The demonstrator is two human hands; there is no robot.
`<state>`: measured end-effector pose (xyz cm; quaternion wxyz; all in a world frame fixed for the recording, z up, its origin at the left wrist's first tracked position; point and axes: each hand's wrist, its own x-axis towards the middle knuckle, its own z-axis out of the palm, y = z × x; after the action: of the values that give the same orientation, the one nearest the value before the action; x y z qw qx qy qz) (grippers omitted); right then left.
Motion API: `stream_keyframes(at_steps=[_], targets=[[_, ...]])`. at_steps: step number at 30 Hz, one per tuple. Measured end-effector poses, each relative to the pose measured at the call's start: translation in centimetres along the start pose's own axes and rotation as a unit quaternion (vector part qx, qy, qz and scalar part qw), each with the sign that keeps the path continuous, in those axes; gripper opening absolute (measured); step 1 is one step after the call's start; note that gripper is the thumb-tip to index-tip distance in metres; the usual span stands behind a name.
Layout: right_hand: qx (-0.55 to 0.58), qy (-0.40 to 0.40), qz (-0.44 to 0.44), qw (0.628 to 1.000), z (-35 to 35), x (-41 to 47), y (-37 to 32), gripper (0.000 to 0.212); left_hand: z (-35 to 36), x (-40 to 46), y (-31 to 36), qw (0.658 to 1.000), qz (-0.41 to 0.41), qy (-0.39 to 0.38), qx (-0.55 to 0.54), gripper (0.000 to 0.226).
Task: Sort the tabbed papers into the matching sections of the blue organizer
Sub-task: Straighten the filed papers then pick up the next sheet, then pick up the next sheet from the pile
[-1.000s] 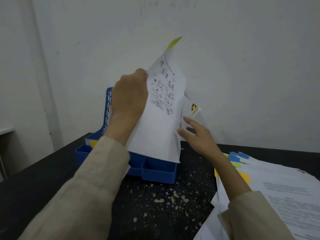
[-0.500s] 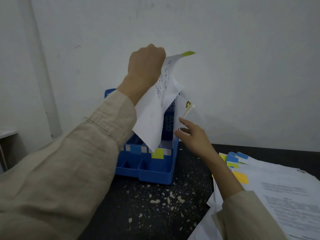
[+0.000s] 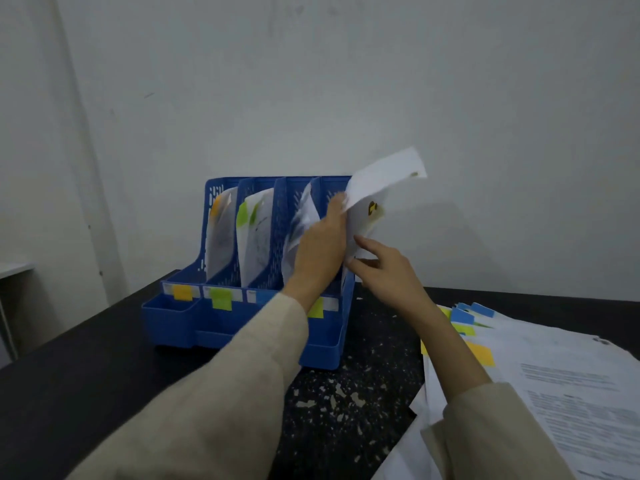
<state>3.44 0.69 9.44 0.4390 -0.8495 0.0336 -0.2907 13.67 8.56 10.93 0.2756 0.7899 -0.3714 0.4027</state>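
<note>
Your left hand (image 3: pixel 320 247) is raised at the rightmost section of the blue organizer (image 3: pixel 242 327), fingertips against a white sheet (image 3: pixel 379 188) that leans out to the right. Your right hand (image 3: pixel 384 271) touches that sheet's lower edge with fingers extended. The organizer's other sections hold papers: an orange-tabbed sheet (image 3: pixel 220 230) at far left and a green-tabbed sheet (image 3: pixel 256 233) next to it. Coloured labels mark the front. A stack of tabbed papers (image 3: pixel 554 375) lies on the black table (image 3: pixel 86 368) at your right.
</note>
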Motion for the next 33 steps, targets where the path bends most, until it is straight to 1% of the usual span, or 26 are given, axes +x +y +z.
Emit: stream_keyframes(at_steps=[1, 2, 3, 5, 7, 9, 11, 12, 15, 17, 20, 22, 24, 25, 27, 33], targets=[[0.004, 0.000, -0.004, 1.000, -0.1, 0.0, -0.1, 0.046, 0.6, -0.9, -0.4, 0.998, -0.007, -0.064, -0.009, 0.048], [0.007, 0.000, -0.007, 1.000, -0.1, 0.0, -0.1, 0.039, 1.0, -1.7, -0.7, 0.994, -0.009, -0.108, -0.029, 0.053], [0.009, -0.001, -0.009, 1.000, -0.1, 0.0, -0.1, 0.031, 1.3, -2.3, -0.9, 0.990, -0.009, -0.128, -0.051, 0.058], [0.014, 0.000, -0.009, 1.000, -0.1, 0.1, 0.1, 0.024, 2.1, -3.0, -1.3, 0.989, -0.008, -0.124, -0.075, 0.056], [0.016, 0.003, -0.012, 1.000, -0.3, 0.1, 0.3, 0.030, 2.7, -3.2, -1.9, 0.987, -0.044, -0.124, -0.090, 0.046], [0.017, 0.003, -0.003, 1.000, -0.4, 0.1, 0.2, 0.042, 2.6, -3.2, -2.6, 0.982, -0.081, -0.138, -0.098, 0.032], [0.014, 0.004, 0.011, 1.000, -0.4, 0.1, 0.2, 0.051, 1.9, -3.0, -3.0, 0.978, -0.106, -0.157, -0.086, 0.017], [0.008, 0.004, 0.015, 1.000, -0.4, 0.1, 0.3, 0.053, 1.5, -2.9, -3.0, 0.974, -0.118, -0.175, -0.079, 0.016], [0.011, 0.001, 0.015, 1.000, -0.2, 0.1, 0.2, 0.054, 0.9, -3.1, -2.8, 0.959, -0.144, -0.230, -0.087, 0.020], [0.016, -0.003, 0.010, 1.000, -0.2, 0.1, 0.2, 0.054, 0.8, -3.1, -2.5, 0.945, -0.168, -0.261, -0.103, 0.019], [0.012, -0.001, 0.010, 1.000, -0.2, 0.1, 0.1, 0.054, 0.8, -2.7, -1.9, 0.918, -0.196, -0.327, -0.112, 0.021], [0.018, 0.000, 0.007, 1.000, -0.3, 0.1, 0.1, 0.049, 0.6, -2.0, -1.2, 0.902, -0.199, -0.361, -0.127, 0.026], [0.022, 0.000, -0.003, 1.000, -0.3, 0.0, 0.1, 0.039, 0.1, -1.4, -0.8, 0.892, -0.200, -0.378, -0.146, 0.026], [0.023, 0.002, -0.006, 1.000, -0.3, 0.1, 0.1, 0.037, -0.1, -1.1, -0.7, 0.892, -0.203, -0.374, -0.154, 0.026], [0.024, 0.007, -0.010, 1.000, -0.3, 0.1, 0.1, 0.038, -0.5, -0.6, -0.6, 0.891, -0.218, -0.366, -0.160, 0.029], [0.026, 0.007, -0.006, 1.000, -0.2, 0.1, 0.1, 0.040, 0.7, -0.9, -0.2, 0.859, -0.238, -0.443, -0.093, 0.035]])
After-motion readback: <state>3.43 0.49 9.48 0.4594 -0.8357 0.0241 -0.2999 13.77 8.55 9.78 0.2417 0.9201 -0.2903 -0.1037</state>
